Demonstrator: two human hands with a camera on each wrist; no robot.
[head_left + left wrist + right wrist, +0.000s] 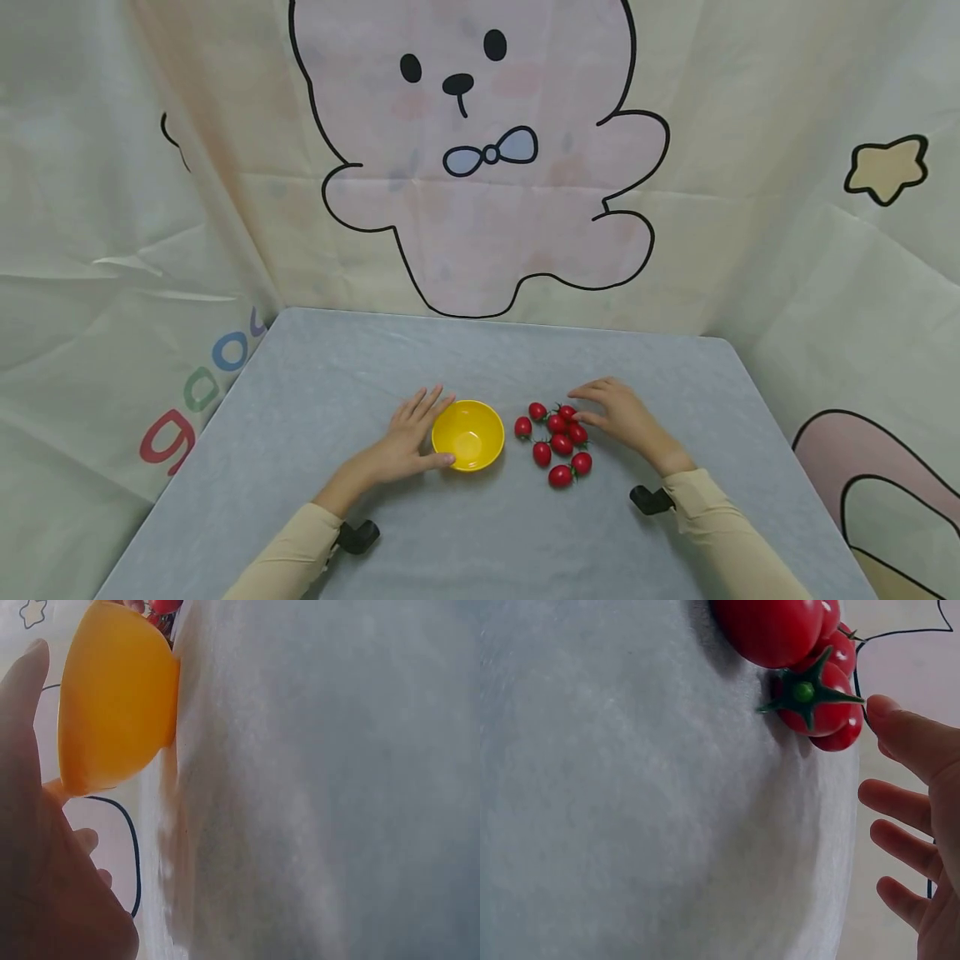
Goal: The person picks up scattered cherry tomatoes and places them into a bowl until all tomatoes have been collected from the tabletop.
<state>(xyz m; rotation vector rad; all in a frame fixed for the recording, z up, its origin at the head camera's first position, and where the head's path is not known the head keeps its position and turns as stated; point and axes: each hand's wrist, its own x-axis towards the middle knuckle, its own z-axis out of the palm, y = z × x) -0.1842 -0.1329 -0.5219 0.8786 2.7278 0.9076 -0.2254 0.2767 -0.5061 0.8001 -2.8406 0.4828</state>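
Note:
A yellow bowl (468, 435) stands upright on the table, and nothing shows inside it. My left hand (408, 442) is spread at its left side, the thumb near the front rim and straight fingers by the back rim. The left wrist view shows the bowl (116, 697) from the side beyond my left hand (67, 862). Several red cherry tomatoes (561, 444) with green stems lie in a loose cluster right of the bowl. Over their right edge hovers my right hand (621, 414), fingers loosely extended. In the right wrist view nothing is between its thumb and fingers.
A pale grey-blue cloth covers the table (480, 550). Printed fabric walls (480, 242) with a cartoon bear stand behind it and at both sides. Black camera mounts (357, 537) sit under the wrists, close above the tabletop.

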